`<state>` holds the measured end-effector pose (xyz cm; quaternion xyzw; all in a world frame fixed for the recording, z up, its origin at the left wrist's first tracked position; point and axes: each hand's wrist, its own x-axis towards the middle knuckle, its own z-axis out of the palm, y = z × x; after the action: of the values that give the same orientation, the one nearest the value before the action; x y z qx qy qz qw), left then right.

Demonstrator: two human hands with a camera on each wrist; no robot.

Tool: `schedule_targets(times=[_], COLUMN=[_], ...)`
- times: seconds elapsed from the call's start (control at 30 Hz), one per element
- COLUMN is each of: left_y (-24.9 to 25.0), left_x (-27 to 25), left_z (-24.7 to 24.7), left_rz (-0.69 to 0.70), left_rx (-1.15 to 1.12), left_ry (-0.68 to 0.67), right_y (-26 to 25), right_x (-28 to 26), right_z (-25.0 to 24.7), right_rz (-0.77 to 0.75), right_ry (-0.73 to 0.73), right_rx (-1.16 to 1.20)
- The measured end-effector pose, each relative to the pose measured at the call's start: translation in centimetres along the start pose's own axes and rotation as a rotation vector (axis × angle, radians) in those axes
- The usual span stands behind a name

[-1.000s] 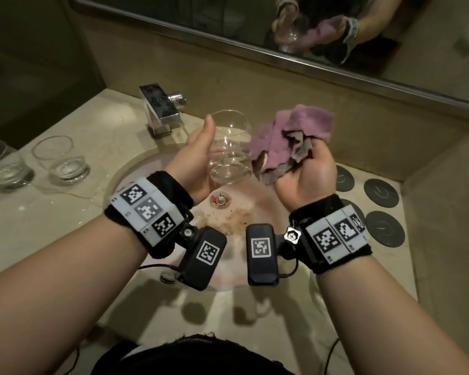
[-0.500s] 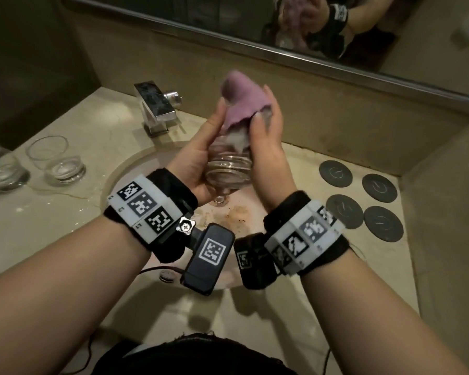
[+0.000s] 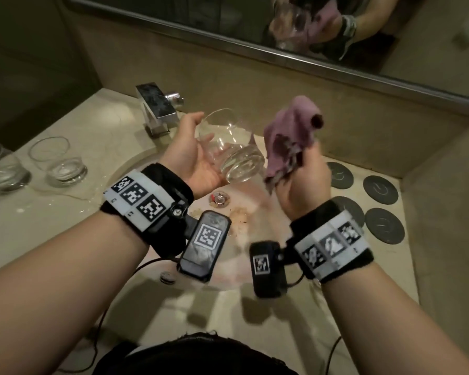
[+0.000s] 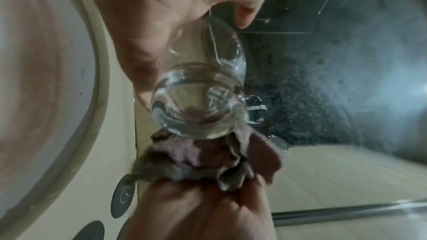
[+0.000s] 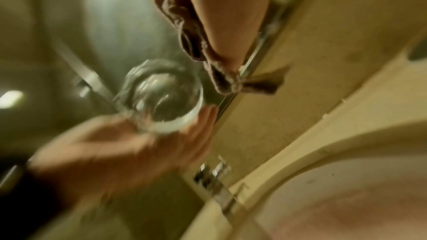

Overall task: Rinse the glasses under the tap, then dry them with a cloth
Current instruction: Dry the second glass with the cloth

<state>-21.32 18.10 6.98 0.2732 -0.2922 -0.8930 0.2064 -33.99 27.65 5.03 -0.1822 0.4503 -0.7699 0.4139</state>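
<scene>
Glass (image 3: 232,154): you hold it tilted over the sink (image 3: 136,169), rim up and away from you, thick base toward the drain; clear, hard and breakable, probably slick from rinsing, bottom-heavy by the look of the base.
Left hand (image 3: 194,158): your grip wraps the glass's side, thumb up along the near wall, fingers behind; the left wrist view shows the base just past your palm.
Where to hold: keep the grip low on the body near the base, not on the thin rim; a squeeze at the rim is the likelier way to crack it.
Cloth (image 3: 291,139): purple, soft and limp; it bunches and drapes freely; it stands just right of the glass, and whether its hanging edge touches the glass cannot be told.
Right hand (image 3: 302,182): your grip is closed on the cloth's lower part, the rest standing up above the fist.
Other glasses (image 3: 58,161): two stand upright on the tabletop (image 3: 73,212) at your left, well apart from your hands.
Tap (image 3: 157,105): behind your left hand; no water seen running.
Step, as judged: drying; push the cloth inside next.
</scene>
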Motion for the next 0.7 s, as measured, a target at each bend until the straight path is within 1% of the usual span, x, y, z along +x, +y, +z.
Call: schedule_targets(times=[0.03, 0.07, 0.13, 0.2, 0.27, 0.37, 0.43, 0.47, 0.5, 0.53, 0.6, 0.63, 0.7], left_y=[0.0, -0.1, -0.3, -0.3, -0.3, -0.6, -0.8, -0.9, -0.9, -1.0, -0.9, -0.9, -0.9], left_x=[0.1, 0.3, 0.4, 0.5, 0.6, 0.2, 0.3, 0.4, 0.5, 0.5, 0.4, 0.3, 0.2], left_z=[0.0, 0.1, 0.3, 0.2, -0.2, -0.1, 0.1, 0.2, 0.1, -0.2, -0.6, -0.9, -1.3], left_rz=[-0.025, -0.057, -0.114, -0.103, -0.094, -0.030, 0.003, 0.021, 0.032, 0.027, 0.008, 0.009, 0.033], left_rx=[-0.029, -0.059, -0.120, -0.134, -0.107, -0.033, 0.000, 0.019, 0.035, 0.052, 0.116, 0.161, 0.220], left_ry=[-0.010, -0.026, -0.090, -0.106, -0.121, -0.149, -0.115, -0.090, -0.075, -0.066, -0.051, -0.031, 0.001], right_y=[0.6, 1.3, 2.0, 2.0, 1.9, 1.5, 1.5, 1.5, 1.3, 1.1, 0.7, 0.4, 0.3], right_x=[-0.8, -1.6, -3.1, -3.5, -3.5, -3.5, -2.7, -2.0, -1.4, -0.8, 0.2, 0.5, 1.1], right_z=[0.2, 0.5, 0.9, 1.2, 1.4, 2.4, 3.1, 3.4, 3.8, 4.2, 4.6, 4.7, 4.3], right_rz=[-0.042, -0.084, -0.193, -0.310, -0.370, -0.319, -0.304, -0.288, -0.248, -0.179, 0.020, 0.103, 0.206], right_ry=[-0.053, -0.136, -0.323, -0.418, -0.431, -0.417, -0.389, -0.364, -0.334, -0.295, -0.211, -0.178, -0.130], right_rx=[-0.182, -0.347, -0.579, -0.769, -0.882, -0.950, -0.984, -0.953, -0.853, -0.682, -0.306, -0.203, -0.071])
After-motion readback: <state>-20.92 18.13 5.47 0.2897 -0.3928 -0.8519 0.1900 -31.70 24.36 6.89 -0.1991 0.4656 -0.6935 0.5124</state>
